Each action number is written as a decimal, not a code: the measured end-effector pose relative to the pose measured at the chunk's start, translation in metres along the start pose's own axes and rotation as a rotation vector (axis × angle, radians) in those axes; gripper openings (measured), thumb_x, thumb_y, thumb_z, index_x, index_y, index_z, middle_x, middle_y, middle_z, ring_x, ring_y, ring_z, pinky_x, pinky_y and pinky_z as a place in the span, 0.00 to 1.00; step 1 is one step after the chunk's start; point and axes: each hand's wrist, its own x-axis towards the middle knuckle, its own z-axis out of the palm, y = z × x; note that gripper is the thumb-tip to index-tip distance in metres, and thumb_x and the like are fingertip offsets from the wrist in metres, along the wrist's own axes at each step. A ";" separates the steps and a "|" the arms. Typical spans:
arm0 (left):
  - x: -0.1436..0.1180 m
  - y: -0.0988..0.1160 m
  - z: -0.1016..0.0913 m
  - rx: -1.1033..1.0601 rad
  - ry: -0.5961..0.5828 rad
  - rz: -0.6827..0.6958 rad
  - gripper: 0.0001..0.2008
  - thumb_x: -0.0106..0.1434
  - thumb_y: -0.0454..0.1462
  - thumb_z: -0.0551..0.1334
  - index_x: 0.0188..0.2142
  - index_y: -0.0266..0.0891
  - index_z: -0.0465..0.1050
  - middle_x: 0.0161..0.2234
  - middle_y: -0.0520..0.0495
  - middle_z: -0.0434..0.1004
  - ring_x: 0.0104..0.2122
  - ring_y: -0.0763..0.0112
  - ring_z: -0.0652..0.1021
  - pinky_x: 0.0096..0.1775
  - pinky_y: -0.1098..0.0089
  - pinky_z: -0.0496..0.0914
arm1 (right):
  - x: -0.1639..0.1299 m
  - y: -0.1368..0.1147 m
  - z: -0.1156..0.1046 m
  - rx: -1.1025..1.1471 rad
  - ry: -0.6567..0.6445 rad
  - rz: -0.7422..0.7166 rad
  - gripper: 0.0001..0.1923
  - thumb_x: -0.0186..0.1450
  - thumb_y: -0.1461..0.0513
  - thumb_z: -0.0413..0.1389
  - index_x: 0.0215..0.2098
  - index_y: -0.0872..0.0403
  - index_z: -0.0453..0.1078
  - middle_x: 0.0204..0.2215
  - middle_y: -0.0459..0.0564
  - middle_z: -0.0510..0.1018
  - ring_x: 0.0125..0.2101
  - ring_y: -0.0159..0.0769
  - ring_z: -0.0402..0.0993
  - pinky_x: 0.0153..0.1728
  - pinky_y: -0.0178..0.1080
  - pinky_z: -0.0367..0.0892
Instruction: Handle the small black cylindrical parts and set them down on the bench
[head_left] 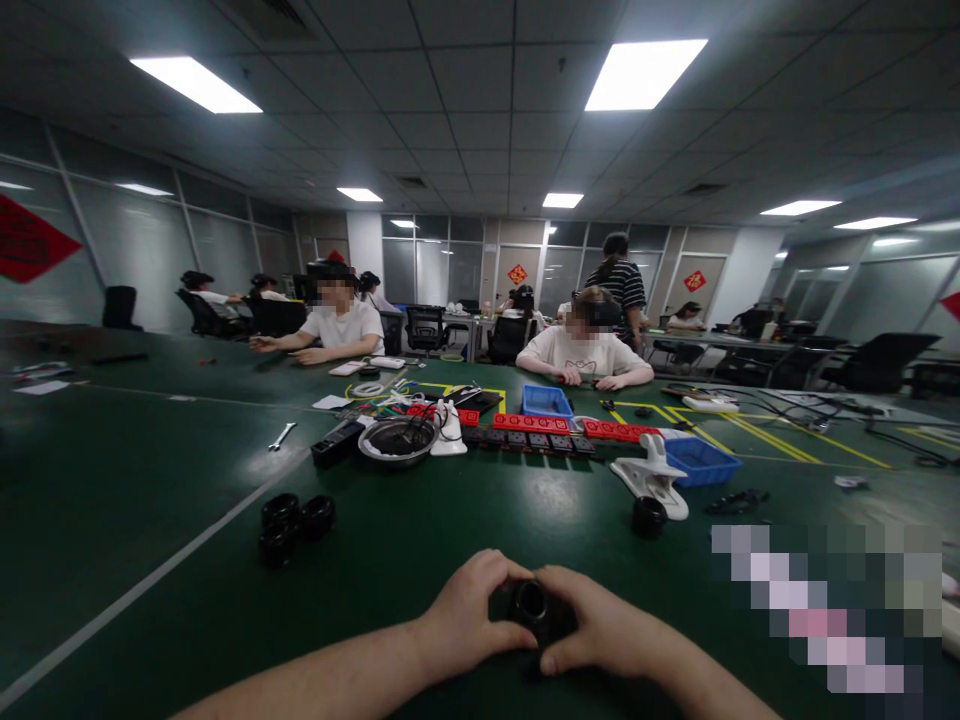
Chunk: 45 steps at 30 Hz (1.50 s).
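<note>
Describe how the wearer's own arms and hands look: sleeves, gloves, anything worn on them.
Both forearms are bare as far as the picture shows; no sleeve cuff is in view. The left hand and the right hand wear no gloves. No watch, band or ring shows on either wrist or on the fingers that can be seen. The arms come in from the bottom edge, which cuts them off below the elbow.

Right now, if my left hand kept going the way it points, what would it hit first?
The left hand points right, across the black ring it grips, so it would meet the right hand first, on the ring's other side. Depth is unclear, but they look nearly touching.
</note>
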 end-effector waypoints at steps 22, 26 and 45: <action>0.002 0.007 0.002 -0.001 0.104 -0.235 0.20 0.41 0.39 0.69 0.34 0.38 0.67 0.33 0.51 0.67 0.34 0.67 0.68 0.34 0.71 0.62 | 0.007 -0.002 0.013 -0.405 0.263 0.103 0.26 0.40 0.44 0.59 0.27 0.55 0.67 0.25 0.48 0.71 0.29 0.40 0.64 0.33 0.40 0.54; 0.004 0.001 -0.004 -0.043 -0.016 -0.111 0.20 0.45 0.39 0.67 0.39 0.41 0.68 0.34 0.50 0.68 0.35 0.68 0.69 0.35 0.72 0.63 | 0.003 0.004 -0.001 0.004 0.075 -0.017 0.25 0.46 0.55 0.61 0.41 0.54 0.65 0.36 0.48 0.69 0.34 0.37 0.64 0.33 0.35 0.58; 0.001 0.007 0.007 -0.038 0.089 -0.265 0.19 0.41 0.37 0.68 0.34 0.38 0.68 0.33 0.51 0.66 0.33 0.67 0.68 0.34 0.71 0.62 | 0.012 0.000 0.019 -0.296 0.246 0.143 0.20 0.44 0.48 0.60 0.24 0.55 0.65 0.23 0.44 0.70 0.27 0.35 0.63 0.29 0.35 0.52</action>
